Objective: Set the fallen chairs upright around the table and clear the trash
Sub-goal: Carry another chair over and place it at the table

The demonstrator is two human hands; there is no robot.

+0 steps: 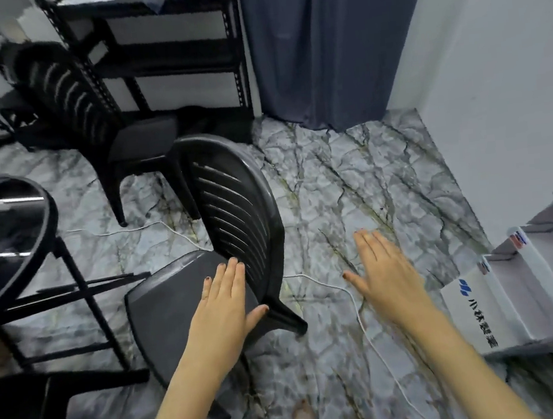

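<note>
Near black slatted chair [232, 220] upright beside worktop [16, 243]; left hand [227, 303] and right hand [382, 270] flat, grip released, holding nothing.

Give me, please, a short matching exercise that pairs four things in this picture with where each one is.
Things:
1. near chair
2. white cable
3. white boxes
4. left hand

Places:
A. stacked by the wall on the right
B. upright beside the black table
C. flat over the chair seat
D. lying across the marbled floor

Pairs: 1-B, 2-D, 3-A, 4-C
</note>
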